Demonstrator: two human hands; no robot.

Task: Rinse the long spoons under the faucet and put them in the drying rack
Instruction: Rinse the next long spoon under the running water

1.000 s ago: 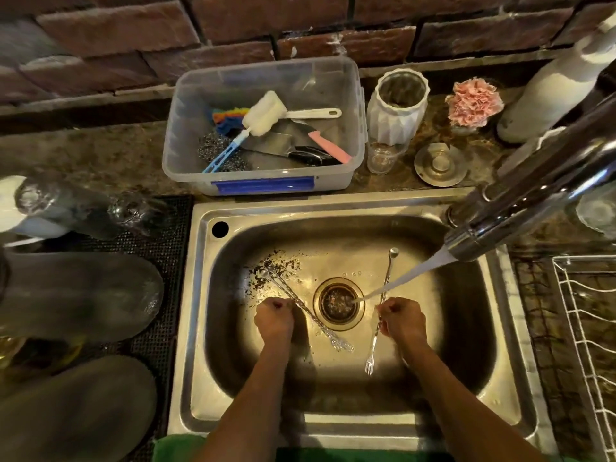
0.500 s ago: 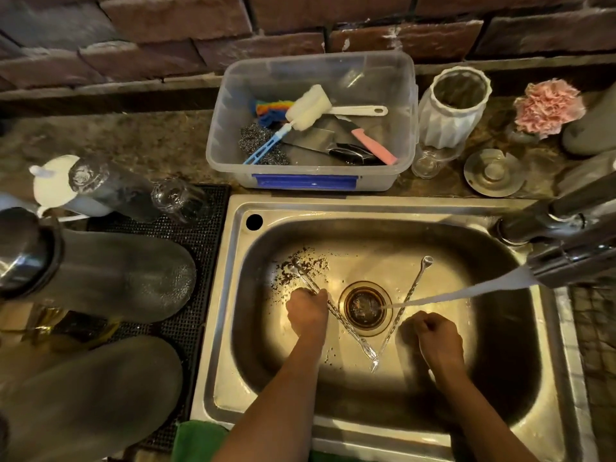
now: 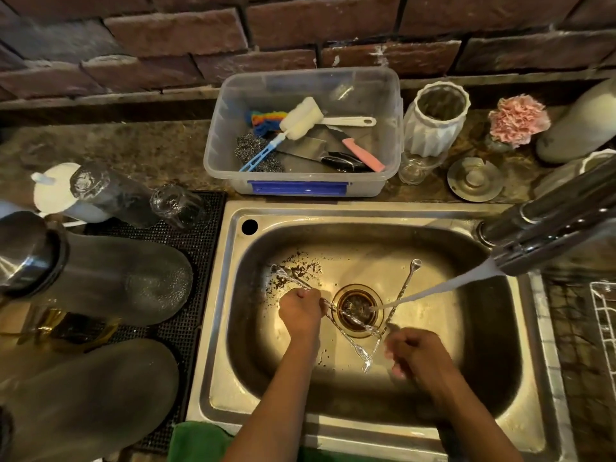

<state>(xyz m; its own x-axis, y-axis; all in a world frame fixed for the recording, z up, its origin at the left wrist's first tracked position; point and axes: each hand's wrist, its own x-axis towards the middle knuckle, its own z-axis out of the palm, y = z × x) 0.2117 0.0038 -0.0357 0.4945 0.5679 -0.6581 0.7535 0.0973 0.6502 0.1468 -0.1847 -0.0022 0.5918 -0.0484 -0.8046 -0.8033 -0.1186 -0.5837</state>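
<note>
long spoons (image 3: 398,296) | crossed over the drain (image 3: 358,308), inside sink (image 3: 500,328) | advice: roll each shaft through the faucet (image 3: 546,235) stream, bowls included, before racking | left hand (image 3: 300,311) left of drain, fist gripping one or more shafts | right hand (image 3: 416,356) below-right of drain, blurred, fingers curled, apparently gripping the other spoon

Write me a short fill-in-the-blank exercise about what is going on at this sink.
1. Each hand, left hand and right hand, holds one long ____.
2. The two spoons cross above the ____ of the sink.
3. Water runs from the ____ at the right.
4. The clear tub behind the sink has a ____ label.

Missing words: spoon; drain; faucet; blue
</note>
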